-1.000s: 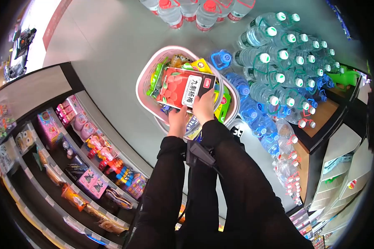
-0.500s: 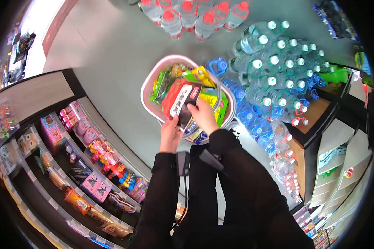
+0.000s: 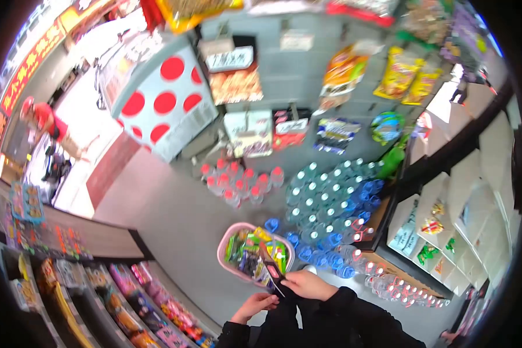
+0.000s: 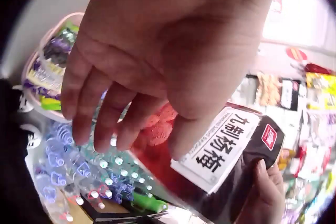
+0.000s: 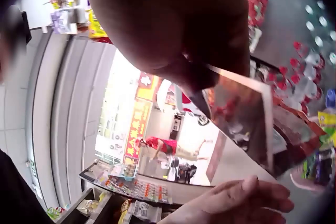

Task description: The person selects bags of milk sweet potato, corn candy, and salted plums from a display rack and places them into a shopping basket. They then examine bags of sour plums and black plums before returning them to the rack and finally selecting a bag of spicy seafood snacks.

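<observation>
My right hand pinches one end of a red and black bag of dried bayberries, thumb on its front, in the head view. The bag is tilted nearly edge-on there. The left wrist view shows its white label and red fruit picture. My left hand is beside the bag's lower edge; in the right wrist view its fingers are loose and apart from the bag. Beyond the hands, a pink basket full of snack packets stands on the floor.
Water bottles with white, blue and red caps crowd the floor right of the basket. Hanging snack bags line the rack ahead. Shelves of packaged goods run along the left; a person in red is outside.
The head view has swung up from the basket to the snack rack. The bag has moved from over the basket towards the body and tilted. My left hand has let go of it.
</observation>
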Demonstrator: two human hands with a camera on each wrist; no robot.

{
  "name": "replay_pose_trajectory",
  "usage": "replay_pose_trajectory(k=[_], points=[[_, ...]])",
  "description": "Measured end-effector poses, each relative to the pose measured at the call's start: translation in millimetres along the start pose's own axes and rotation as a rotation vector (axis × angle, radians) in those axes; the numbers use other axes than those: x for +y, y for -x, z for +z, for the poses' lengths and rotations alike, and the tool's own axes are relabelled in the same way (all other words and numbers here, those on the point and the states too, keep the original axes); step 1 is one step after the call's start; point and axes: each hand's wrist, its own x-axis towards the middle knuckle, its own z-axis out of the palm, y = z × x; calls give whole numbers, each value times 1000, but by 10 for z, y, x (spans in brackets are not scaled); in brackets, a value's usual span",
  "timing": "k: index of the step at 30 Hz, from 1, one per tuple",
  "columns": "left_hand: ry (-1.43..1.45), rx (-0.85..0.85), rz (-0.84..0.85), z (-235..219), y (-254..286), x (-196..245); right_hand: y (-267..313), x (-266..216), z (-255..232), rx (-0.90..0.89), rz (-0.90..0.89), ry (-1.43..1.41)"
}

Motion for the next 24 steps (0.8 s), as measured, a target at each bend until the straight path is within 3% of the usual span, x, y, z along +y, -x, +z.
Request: replay_pose_trajectory(k=[1,3,4,6,7,9,10,12,13,16,17,20,22,24], points=[[-44,-20,17,13,33,60,127,-134,-144,48,-3,16],[-376,171,250,82,86,167,414,-373,-373,-13,-92,204],[-402,156,259,172,146,251,556,-496,-477,17,-87,209],[-424,470,752,522,388,738,809,-758,-702,14,-100,416],[-437,457,759,676,489,950,922,-916,-833,37,-77,466],[-853,523,995,946,641,1316,1111,-1105,-1019,86,-97,509],[-864,511,996,1040,662,1448,1194,-1189,-1103,119,-121,550],[-994,126,1037,1217,683,1607,1335,-1352,-1247,218,-172,584],[-1002,111,1030,1295,693,1605,1404,-1433,-1315,233,-163,585],[-706,44,598,1543,657,1597,1552,-1483,-1476,305,-158,594],[-716,88,702,1563,573,1530,1583,-1428,-1520,339,-172,596],[-543,90,640,1627,319,1445,1646,-1232,-1649,431,-173,537],[-509,82,684,1816,308,1554,1704,-1194,-1842,442,-116,482],[-415,105,700,1953,217,1586,1748,-1026,-1987,693,-232,498]])
